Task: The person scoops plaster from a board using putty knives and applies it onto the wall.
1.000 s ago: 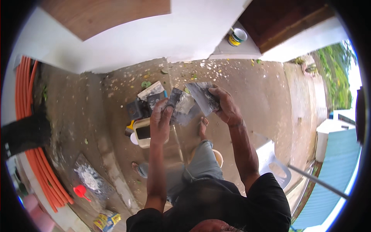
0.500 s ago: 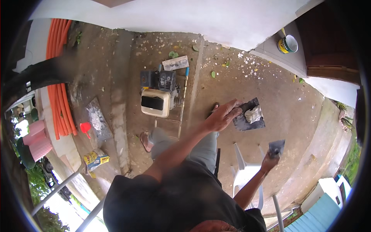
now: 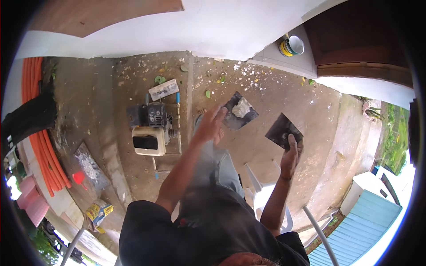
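My left hand (image 3: 209,126) is closed on the near-left edge of a dark, flat square plate (image 3: 234,123), with a lump of off-white putty (image 3: 242,107) resting on top. To its right, my right hand (image 3: 290,157) grips a second dark square blade (image 3: 278,129), a broad putty spatula by its shape, with the thumb pressed on its face. A gap separates the two plates. How the fingers sit beneath each one is hidden.
A small engine machine (image 3: 149,137) on a tube frame stands at left of my legs. Beyond it lie orange pipes (image 3: 44,155), a powdery board (image 3: 92,166) and a yellow-blue bag (image 3: 98,212). A white plastic chair (image 3: 262,195) is close on my right; a paint can (image 3: 291,46) sits on the step ahead.
My right hand has risen with its spatula, bringing it closer to the putty-bearing plate. That plate is now turned at a different angle in my left hand. The whole view has shifted.
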A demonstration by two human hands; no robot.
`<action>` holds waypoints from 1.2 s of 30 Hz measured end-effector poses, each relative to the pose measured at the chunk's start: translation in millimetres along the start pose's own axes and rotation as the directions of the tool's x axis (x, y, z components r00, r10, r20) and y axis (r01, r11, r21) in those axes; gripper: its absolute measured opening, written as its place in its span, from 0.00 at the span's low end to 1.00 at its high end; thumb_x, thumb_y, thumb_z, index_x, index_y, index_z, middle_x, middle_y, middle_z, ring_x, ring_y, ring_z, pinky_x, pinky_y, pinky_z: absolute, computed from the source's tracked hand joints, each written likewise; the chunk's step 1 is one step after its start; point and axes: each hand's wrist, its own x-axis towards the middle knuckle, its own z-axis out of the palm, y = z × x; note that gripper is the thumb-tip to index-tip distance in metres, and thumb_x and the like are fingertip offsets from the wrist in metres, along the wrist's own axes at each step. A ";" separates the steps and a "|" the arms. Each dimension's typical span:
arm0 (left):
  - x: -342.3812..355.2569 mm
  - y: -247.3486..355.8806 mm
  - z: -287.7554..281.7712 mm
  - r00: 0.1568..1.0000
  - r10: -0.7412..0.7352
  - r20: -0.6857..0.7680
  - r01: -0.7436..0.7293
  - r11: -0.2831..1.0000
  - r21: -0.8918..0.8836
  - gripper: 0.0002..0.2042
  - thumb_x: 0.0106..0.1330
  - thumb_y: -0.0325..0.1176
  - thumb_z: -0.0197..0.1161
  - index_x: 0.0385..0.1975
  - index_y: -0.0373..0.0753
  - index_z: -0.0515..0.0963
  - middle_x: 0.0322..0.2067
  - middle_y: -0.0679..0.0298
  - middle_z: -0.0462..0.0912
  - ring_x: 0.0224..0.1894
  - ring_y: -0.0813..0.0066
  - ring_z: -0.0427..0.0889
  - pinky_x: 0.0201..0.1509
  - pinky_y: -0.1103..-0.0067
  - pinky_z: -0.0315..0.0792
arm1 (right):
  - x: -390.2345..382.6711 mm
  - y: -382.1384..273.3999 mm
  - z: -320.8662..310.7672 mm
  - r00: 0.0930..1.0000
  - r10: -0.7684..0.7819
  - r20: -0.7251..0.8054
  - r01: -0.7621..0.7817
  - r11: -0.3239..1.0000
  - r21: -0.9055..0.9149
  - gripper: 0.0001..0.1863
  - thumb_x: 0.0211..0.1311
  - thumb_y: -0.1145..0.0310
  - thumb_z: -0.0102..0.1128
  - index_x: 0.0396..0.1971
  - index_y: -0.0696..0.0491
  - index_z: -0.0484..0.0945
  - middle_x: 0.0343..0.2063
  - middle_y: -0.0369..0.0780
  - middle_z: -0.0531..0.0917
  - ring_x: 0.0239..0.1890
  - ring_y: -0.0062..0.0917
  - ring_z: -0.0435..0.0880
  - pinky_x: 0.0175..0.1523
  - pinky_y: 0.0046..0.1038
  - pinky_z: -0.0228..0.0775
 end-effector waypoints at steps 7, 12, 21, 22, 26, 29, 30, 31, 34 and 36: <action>75.5 -2.2 -52.3 0.985 0.081 -0.150 -0.051 0.980 0.194 0.22 0.72 0.45 0.48 0.52 0.32 0.73 0.39 0.44 0.80 0.42 0.55 0.79 0.50 0.69 0.70 | 36.5 -49.0 125.4 0.878 -0.222 0.424 0.421 0.780 -0.464 0.10 0.63 0.76 0.52 0.42 0.60 0.79 0.39 0.41 0.81 0.43 0.26 0.79 0.51 0.27 0.70; 117.3 32.6 -73.8 0.984 0.097 -0.149 -0.079 0.989 0.123 0.18 0.73 0.42 0.47 0.44 0.31 0.73 0.30 0.49 0.78 0.32 0.59 0.77 0.39 0.70 0.69 | 70.8 -61.8 203.8 0.663 -0.308 0.682 0.723 0.499 -0.477 0.10 0.62 0.79 0.52 0.41 0.60 0.79 0.38 0.46 0.81 0.42 0.35 0.81 0.48 0.29 0.72; 157.1 78.8 -96.8 0.945 -0.030 -0.326 0.032 0.999 0.003 0.13 0.72 0.38 0.48 0.41 0.33 0.73 0.23 0.47 0.76 0.27 0.54 0.77 0.32 0.65 0.67 | 127.7 -45.7 299.7 0.366 -0.245 0.898 0.915 0.270 -0.299 0.13 0.59 0.82 0.51 0.43 0.59 0.77 0.39 0.47 0.80 0.42 0.40 0.80 0.47 0.35 0.72; 159.6 79.6 -96.6 0.938 -0.063 -0.342 0.089 0.994 0.059 0.13 0.72 0.37 0.48 0.41 0.33 0.73 0.24 0.46 0.77 0.28 0.49 0.78 0.33 0.64 0.68 | 134.3 -41.2 306.2 0.342 -0.227 0.912 0.922 0.270 -0.278 0.13 0.59 0.82 0.51 0.43 0.59 0.77 0.39 0.47 0.80 0.42 0.40 0.80 0.47 0.35 0.72; 179.9 38.8 -84.4 0.798 0.020 -0.602 0.059 0.992 0.111 0.11 0.71 0.35 0.48 0.40 0.34 0.74 0.25 0.44 0.77 0.31 0.43 0.77 0.34 0.62 0.68 | 167.5 -26.8 327.8 0.206 -0.003 0.979 0.931 0.307 -0.195 0.15 0.58 0.82 0.50 0.45 0.59 0.76 0.40 0.48 0.79 0.45 0.43 0.78 0.50 0.38 0.71; 198.6 22.1 -76.2 0.754 0.005 -0.657 0.074 0.993 0.092 0.17 0.72 0.41 0.46 0.39 0.31 0.73 0.26 0.43 0.75 0.29 0.44 0.74 0.34 0.63 0.66 | 206.1 -8.3 329.1 0.110 0.143 0.984 0.923 0.353 -0.154 0.16 0.58 0.80 0.50 0.47 0.59 0.75 0.41 0.49 0.79 0.47 0.44 0.76 0.52 0.38 0.69; 202.3 17.3 -73.2 0.725 -0.045 -0.688 0.120 0.991 0.061 0.17 0.72 0.41 0.46 0.39 0.31 0.73 0.28 0.43 0.76 0.31 0.43 0.74 0.36 0.63 0.67 | 218.6 0.1 329.2 0.061 0.187 0.981 0.919 0.373 -0.128 0.16 0.59 0.79 0.51 0.48 0.59 0.75 0.42 0.49 0.79 0.48 0.44 0.76 0.54 0.38 0.69; 205.9 10.6 -69.9 0.692 -0.097 -0.715 0.166 0.986 0.027 0.17 0.73 0.41 0.45 0.39 0.31 0.73 0.30 0.43 0.77 0.33 0.42 0.74 0.37 0.64 0.67 | 227.0 6.0 329.7 0.057 0.201 0.978 0.918 0.376 -0.131 0.16 0.59 0.79 0.51 0.48 0.59 0.75 0.42 0.49 0.79 0.48 0.44 0.76 0.54 0.38 0.69; 222.5 -29.5 -72.4 0.738 -0.263 -0.622 0.294 0.954 -0.054 0.18 0.73 0.41 0.45 0.44 0.30 0.73 0.34 0.42 0.78 0.36 0.46 0.76 0.43 0.67 0.69 | 250.2 27.7 332.0 0.058 0.228 0.972 0.865 0.474 -0.163 0.13 0.58 0.76 0.54 0.43 0.57 0.78 0.40 0.45 0.80 0.41 0.38 0.79 0.49 0.34 0.71; 229.7 -59.7 -80.0 0.701 -0.239 -0.672 0.281 0.959 -0.048 0.17 0.72 0.39 0.46 0.44 0.31 0.73 0.34 0.44 0.79 0.38 0.46 0.77 0.43 0.66 0.70 | 270.5 48.4 328.6 0.226 0.523 0.822 0.598 0.592 -0.541 0.10 0.62 0.75 0.53 0.42 0.59 0.79 0.41 0.42 0.81 0.42 0.29 0.81 0.50 0.28 0.70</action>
